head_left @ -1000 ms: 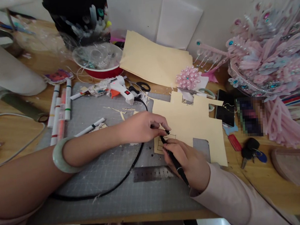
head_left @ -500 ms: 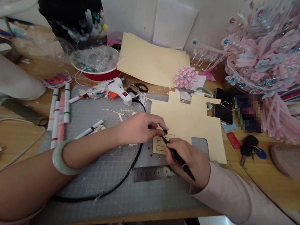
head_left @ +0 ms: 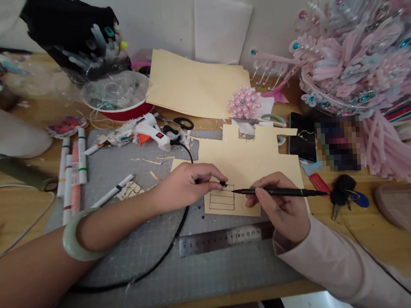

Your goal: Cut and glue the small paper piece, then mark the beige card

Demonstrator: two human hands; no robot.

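Note:
A cut piece of cream card [head_left: 250,161] lies on the grey cutting mat, with notches in its upper edge and a ruled rectangle of black lines near its lower left. My right hand [head_left: 283,209] grips a slim black marker pen [head_left: 282,192], held almost level, its tip pointing left at the ruled lines. Over the card's left part, my left hand [head_left: 189,184] has thumb and forefinger pinched on a short black piece [head_left: 223,184] that looks like the pen's cap; most of it is hidden. A steel ruler [head_left: 223,239] lies on the mat below the card.
Left of the card are a white glue gun [head_left: 153,131] with a looping black cable [head_left: 162,255], and several markers [head_left: 82,155]. Behind stand a red-and-white bowl [head_left: 122,113] and stacked card [head_left: 195,82]. Scissors [head_left: 183,123], keys [head_left: 338,193] and pink beaded ornaments [head_left: 351,66] lie around.
My right hand has moved right and turned the pen from slanting to nearly level, uncovering more of the ruler. My left hand keeps its pinch. The whole view has shifted slightly.

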